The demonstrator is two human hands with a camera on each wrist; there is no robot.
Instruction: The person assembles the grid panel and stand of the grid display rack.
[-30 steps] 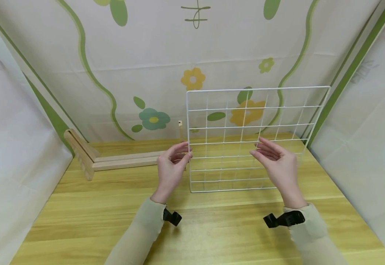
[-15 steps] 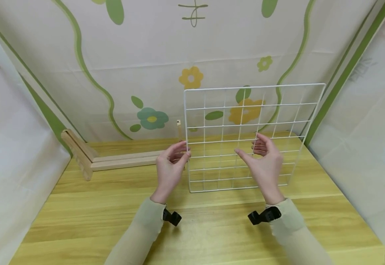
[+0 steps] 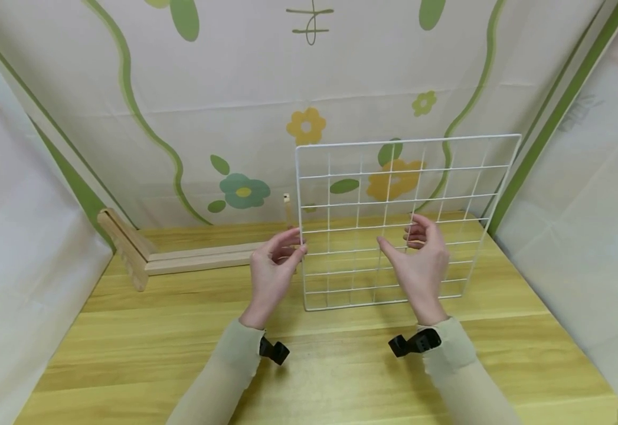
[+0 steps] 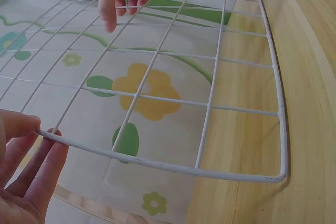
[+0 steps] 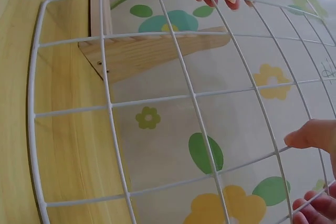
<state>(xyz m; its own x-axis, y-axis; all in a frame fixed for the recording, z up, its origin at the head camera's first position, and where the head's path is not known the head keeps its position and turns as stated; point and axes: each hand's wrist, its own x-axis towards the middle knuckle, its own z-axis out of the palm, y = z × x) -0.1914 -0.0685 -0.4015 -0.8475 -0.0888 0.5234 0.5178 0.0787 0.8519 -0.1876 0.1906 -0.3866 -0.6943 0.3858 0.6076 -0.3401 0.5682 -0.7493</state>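
A white wire grid panel (image 3: 359, 203) stands on its lower edge, leaning back, on the wooden table. My left hand (image 3: 274, 265) pinches the panel's left side wire between thumb and fingers. In the left wrist view, the left fingers (image 4: 44, 174) bend round that wire from beneath. My right hand (image 3: 422, 260) is at the panel's middle, thumb and fingers spread apart in a loose C. Its thumb (image 5: 307, 135) lies right at a wire, while its fingertips (image 5: 310, 211) show behind the wires.
A light wooden stand (image 3: 202, 260) lies behind and left of the panel, its long bar running behind my left hand. One tapered wooden end piece (image 5: 152, 53) shows through the grid. Flowered cloth (image 3: 245, 136) walls enclose the table (image 3: 181, 342) at back and sides.
My right hand has moved left along the panel, its thumb and fingers spreading wider. The panel's right side has shifted slightly left. My left hand keeps its hold.
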